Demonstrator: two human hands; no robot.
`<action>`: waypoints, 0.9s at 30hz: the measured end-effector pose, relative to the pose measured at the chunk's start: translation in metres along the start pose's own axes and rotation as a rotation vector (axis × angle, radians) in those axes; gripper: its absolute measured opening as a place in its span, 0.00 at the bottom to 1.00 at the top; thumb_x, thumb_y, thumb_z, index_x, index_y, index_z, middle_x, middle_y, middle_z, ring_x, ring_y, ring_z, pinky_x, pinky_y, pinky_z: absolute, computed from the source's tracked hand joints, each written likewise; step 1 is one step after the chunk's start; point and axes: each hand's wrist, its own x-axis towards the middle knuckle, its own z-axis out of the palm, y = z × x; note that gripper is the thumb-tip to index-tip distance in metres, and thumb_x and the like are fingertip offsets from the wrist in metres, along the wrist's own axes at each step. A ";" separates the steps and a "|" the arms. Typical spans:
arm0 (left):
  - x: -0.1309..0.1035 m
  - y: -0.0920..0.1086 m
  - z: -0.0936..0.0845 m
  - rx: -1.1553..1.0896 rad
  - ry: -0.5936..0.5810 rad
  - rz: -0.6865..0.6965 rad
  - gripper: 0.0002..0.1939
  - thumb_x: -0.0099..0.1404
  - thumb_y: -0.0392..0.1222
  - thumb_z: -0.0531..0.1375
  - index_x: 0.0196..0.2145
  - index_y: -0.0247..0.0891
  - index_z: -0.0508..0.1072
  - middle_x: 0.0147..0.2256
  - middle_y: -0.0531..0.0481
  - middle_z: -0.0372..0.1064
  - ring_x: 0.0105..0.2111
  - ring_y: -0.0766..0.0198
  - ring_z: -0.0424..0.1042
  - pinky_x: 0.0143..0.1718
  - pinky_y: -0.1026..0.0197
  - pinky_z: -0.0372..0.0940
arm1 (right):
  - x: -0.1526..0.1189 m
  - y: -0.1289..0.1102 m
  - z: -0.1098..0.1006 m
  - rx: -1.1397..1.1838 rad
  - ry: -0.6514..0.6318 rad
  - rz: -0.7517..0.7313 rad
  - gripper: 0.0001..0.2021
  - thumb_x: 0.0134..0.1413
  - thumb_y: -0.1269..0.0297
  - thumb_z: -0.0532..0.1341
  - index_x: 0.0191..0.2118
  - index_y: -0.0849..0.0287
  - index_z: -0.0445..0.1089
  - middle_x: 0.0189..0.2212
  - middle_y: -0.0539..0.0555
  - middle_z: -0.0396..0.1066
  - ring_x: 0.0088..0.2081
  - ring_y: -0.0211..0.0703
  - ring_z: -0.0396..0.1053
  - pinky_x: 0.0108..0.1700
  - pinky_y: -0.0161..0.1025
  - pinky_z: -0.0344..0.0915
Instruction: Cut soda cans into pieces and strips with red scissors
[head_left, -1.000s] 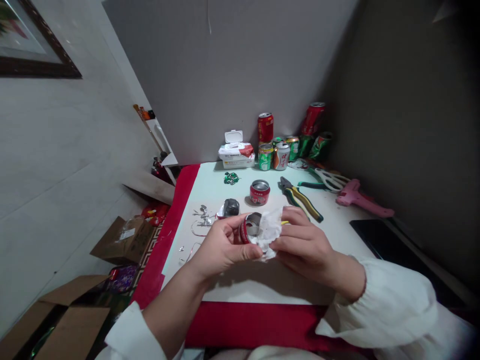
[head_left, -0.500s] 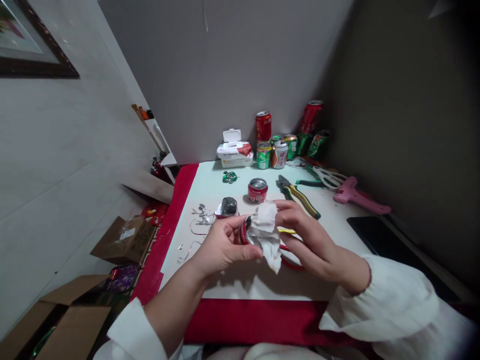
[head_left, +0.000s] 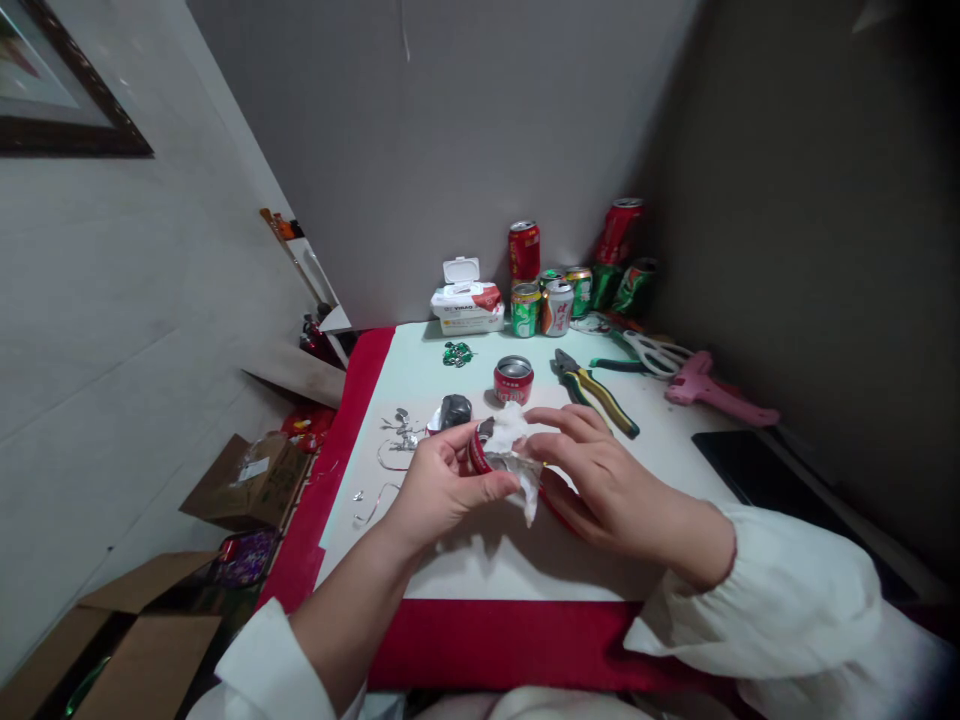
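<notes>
My left hand is wrapped round a cut red can piece, its thumb along the lower side. White crumpled tissue sits at the can piece's opening and hangs down between the hands. The fingers of my right hand press on the tissue from the right. Behind the hands a short red can stands upright. A dark, rounded object lies just beyond my left fingers. Part of a red-handled tool shows under my right hand.
Pliers, white-handled scissors and a pink glue gun lie right. Several drink cans and a wipes pack stand at the back. Metal scraps, green pieces and a dark flat object rest on the table.
My right hand has moved left and closer to the can piece, pushing the tissue against its opening. My left hand and the can piece have shifted slightly left.
</notes>
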 end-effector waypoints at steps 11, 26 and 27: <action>0.000 0.000 0.003 -0.004 0.081 -0.017 0.26 0.44 0.41 0.79 0.40 0.32 0.79 0.36 0.46 0.79 0.33 0.63 0.75 0.39 0.62 0.68 | 0.001 -0.005 0.007 0.310 0.035 0.167 0.11 0.59 0.77 0.58 0.45 0.57 0.67 0.39 0.57 0.75 0.42 0.45 0.73 0.43 0.41 0.71; 0.001 0.004 0.004 0.029 0.054 -0.092 0.35 0.39 0.37 0.80 0.47 0.34 0.79 0.41 0.43 0.80 0.38 0.59 0.78 0.44 0.59 0.69 | 0.006 0.004 0.015 1.136 0.433 0.827 0.14 0.53 0.59 0.71 0.39 0.55 0.67 0.28 0.46 0.68 0.27 0.35 0.66 0.28 0.32 0.67; 0.001 0.003 0.004 0.035 0.052 -0.098 0.36 0.40 0.37 0.80 0.48 0.34 0.79 0.42 0.42 0.80 0.39 0.58 0.78 0.45 0.58 0.69 | 0.007 0.007 0.015 1.156 0.483 0.880 0.15 0.51 0.59 0.72 0.38 0.55 0.66 0.27 0.45 0.67 0.25 0.34 0.65 0.26 0.31 0.65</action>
